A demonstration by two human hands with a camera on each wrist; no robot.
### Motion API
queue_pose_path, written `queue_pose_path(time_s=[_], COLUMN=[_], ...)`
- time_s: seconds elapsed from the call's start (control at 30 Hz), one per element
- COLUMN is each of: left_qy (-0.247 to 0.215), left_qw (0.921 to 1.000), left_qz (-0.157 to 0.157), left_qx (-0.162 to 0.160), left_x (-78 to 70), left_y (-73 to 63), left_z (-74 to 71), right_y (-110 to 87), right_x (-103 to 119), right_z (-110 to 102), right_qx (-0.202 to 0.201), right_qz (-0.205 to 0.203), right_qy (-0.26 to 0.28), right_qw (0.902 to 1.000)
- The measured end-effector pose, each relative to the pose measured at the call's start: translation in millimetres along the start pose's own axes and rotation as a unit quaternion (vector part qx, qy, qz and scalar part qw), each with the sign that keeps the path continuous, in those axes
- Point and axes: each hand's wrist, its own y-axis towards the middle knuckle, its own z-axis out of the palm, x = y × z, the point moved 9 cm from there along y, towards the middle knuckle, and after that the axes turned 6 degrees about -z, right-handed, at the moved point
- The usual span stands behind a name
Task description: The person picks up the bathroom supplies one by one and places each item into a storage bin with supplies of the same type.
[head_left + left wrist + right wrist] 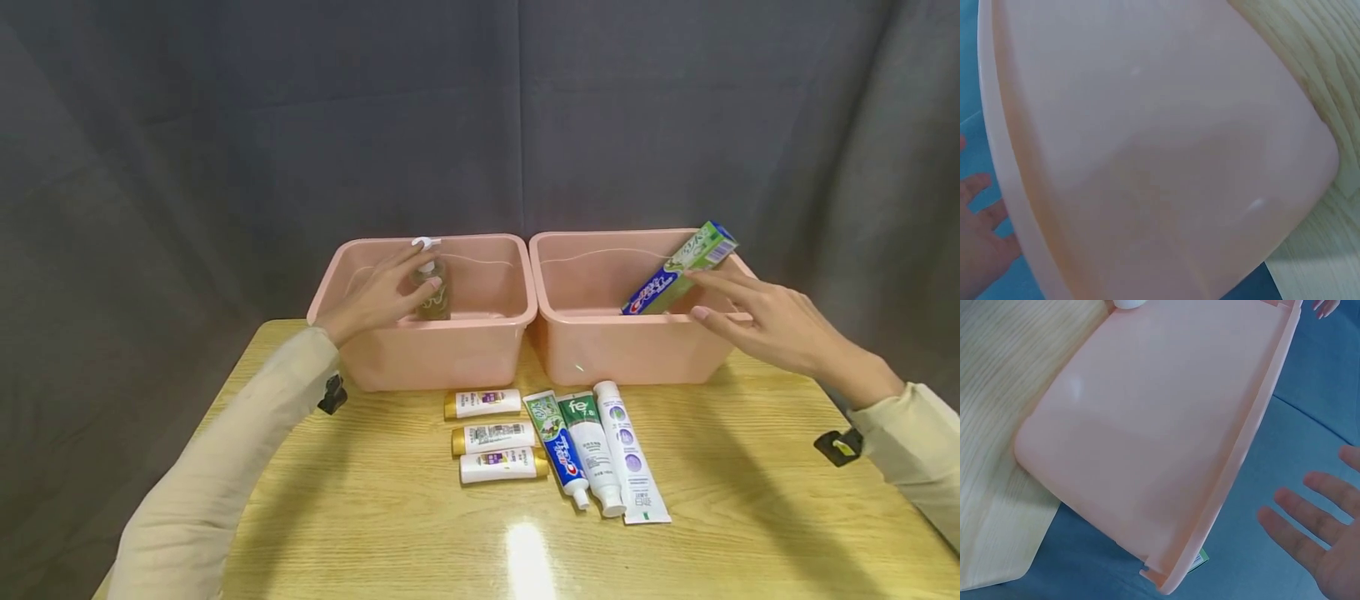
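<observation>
In the head view my left hand (pixel 377 297) reaches over the near rim of the left pink bin (pixel 427 354). Its fingers overlap the white pump top of a clear pump bottle (pixel 432 307) standing inside. The left wrist view shows those fingers (pixel 977 187) spread beyond the rim. Over the right pink bin (pixel 637 350) is my right hand (pixel 783 325), its fingertips overlapping a green and blue toothpaste box (pixel 678 268). That box leans diagonally, its upper end above the far right rim. Spread fingers (pixel 1310 515) with nothing between them appear in the right wrist view.
Three small white tubes with gold caps (pixel 495 437) lie stacked in front of the bins. To their right are a green-blue toothpaste tube (pixel 557 442), a green-white tube (pixel 592 450) and a white tube with purple circles (pixel 630 450). A dark curtain (pixel 450 125) hangs behind the table.
</observation>
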Motion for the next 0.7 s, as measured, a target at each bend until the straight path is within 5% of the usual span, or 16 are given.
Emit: queue_pose_path(time_s=[0.7], left_qy=[-0.013], left_qw=[0.9996], left_qz=[0.024], left_qx=[0.003], left_x=[-9.7], left_y=[0.9], left_z=[4.5], right_y=[-3.3], right_x=[7.6], right_z=[10.6], right_qx=[0.011], right_qz=[-0.007], right_qy=[0.021], right_qw=[0.9997])
